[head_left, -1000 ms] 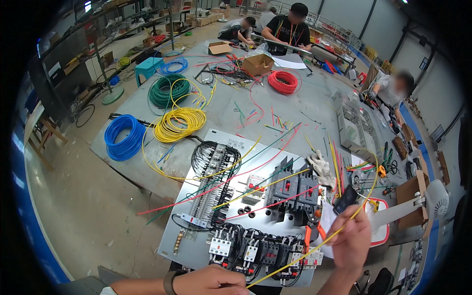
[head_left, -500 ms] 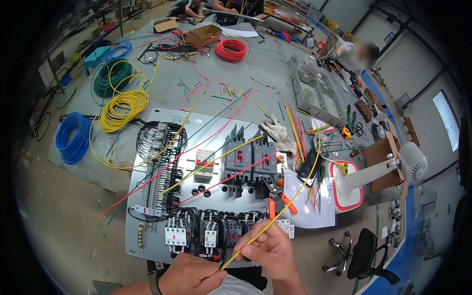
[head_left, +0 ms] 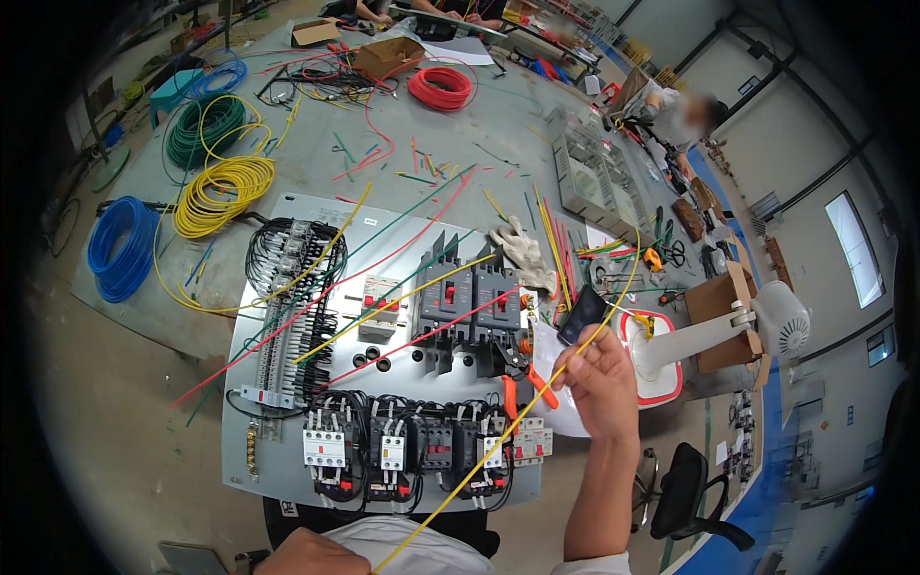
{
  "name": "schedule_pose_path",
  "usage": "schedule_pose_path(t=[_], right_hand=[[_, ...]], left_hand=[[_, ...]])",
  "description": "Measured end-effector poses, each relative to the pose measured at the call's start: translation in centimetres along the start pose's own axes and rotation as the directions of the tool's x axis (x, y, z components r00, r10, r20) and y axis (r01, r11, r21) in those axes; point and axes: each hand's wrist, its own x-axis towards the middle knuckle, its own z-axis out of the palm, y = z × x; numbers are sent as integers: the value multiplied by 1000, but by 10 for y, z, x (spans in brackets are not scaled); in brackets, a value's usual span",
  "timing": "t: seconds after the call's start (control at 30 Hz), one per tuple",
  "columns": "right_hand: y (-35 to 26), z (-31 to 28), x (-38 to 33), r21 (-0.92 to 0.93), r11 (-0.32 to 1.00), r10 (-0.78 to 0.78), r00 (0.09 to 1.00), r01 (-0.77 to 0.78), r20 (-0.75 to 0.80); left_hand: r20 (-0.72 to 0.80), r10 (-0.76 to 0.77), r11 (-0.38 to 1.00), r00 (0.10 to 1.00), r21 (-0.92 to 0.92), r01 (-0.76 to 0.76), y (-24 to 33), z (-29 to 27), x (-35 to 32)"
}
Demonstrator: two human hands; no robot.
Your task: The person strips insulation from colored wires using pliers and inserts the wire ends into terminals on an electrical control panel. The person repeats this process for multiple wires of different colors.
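Note:
A long yellow wire [head_left: 479,466] stretches diagonally between my hands. At the lower edge my left hand [head_left: 311,554] is closed on its low end. My right hand [head_left: 602,388] pinches it farther up at the right, and the free end rises past the hand. Under the wire lies a metal mounting panel [head_left: 251,331] with wired contactors [head_left: 391,450] along its near edge. It also carries two dark circuit breakers [head_left: 471,299], a smaller red-and-white breaker [head_left: 379,305] and a terminal strip [head_left: 273,359]. Loose cut wires [head_left: 383,323] lie across it. Orange-handled pliers [head_left: 511,395] rest by the right edge.
Blue [head_left: 125,251], yellow [head_left: 225,196], green [head_left: 204,132] and red wire coils [head_left: 441,88] lie on the grey table. A glove [head_left: 522,251], a phone [head_left: 582,314] and a white fan [head_left: 690,347] stand or lie to the right. Other people work at the far side.
My right hand has slid up along the yellow wire, away to the right. My left hand has dropped lower and left, so the span between them is longer. The view has shifted slightly.

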Motion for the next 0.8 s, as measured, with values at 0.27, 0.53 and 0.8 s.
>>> schedule_pose_path(t=[0.27, 0.53, 0.8], right_hand=[[-26, -62, 55, -56, 998, -30, 999, 27, -46], [-62, -123, 102, -158, 987, 14, 997, -26, -76], [-98, -173, 136, -183, 976, 88, 984, -116, -155]], left_hand=[[-45, -49, 986, 998, -164, 41, 11, -8, -34], [20, -106, 983, 994, -146, 108, 17, -23, -66], [62, -152, 974, 986, -163, 161, 25, -45, -88]])
